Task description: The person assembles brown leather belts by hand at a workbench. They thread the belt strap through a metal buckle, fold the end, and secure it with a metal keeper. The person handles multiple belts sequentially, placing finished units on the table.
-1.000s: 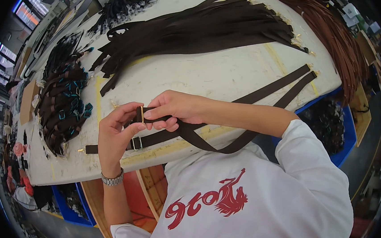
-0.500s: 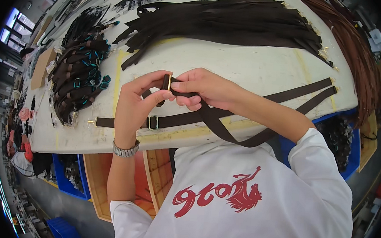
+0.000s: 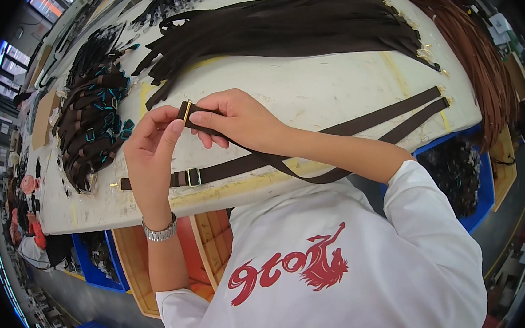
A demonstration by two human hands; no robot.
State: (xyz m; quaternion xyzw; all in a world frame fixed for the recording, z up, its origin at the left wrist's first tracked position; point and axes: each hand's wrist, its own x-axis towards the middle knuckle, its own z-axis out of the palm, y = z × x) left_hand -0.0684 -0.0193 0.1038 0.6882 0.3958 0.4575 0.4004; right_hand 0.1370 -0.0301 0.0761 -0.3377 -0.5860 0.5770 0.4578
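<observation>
My right hand (image 3: 235, 122) pinches a dark brown webbing strap (image 3: 317, 178) between thumb and fingers, just beside a narrow gold slide buckle (image 3: 187, 110) that the strap passes through. My left hand (image 3: 153, 143), with a metal watch on its wrist, has thumb and forefinger closed at the strap's short end beyond the buckle. From my right hand the strap hangs in a loop toward the table's near edge. Below the hands, a length of brown strap lies on the table with a gold rectangular buckle (image 3: 194, 176) and a small gold clip (image 3: 115, 184) at its left end.
A pile of dark straps (image 3: 285, 33) lies across the far white table (image 3: 343, 78). At left is a heap of straps with teal-coloured buckles (image 3: 96, 123). Reddish-brown straps (image 3: 461, 62) hang over the right edge. A blue bin (image 3: 485, 188) and wooden crate (image 3: 138, 259) stand below.
Both hands have moved left with the strap and buckle. The left fingers have loosened from around the buckle to the strap's end, and the hanging loop is drawn up higher.
</observation>
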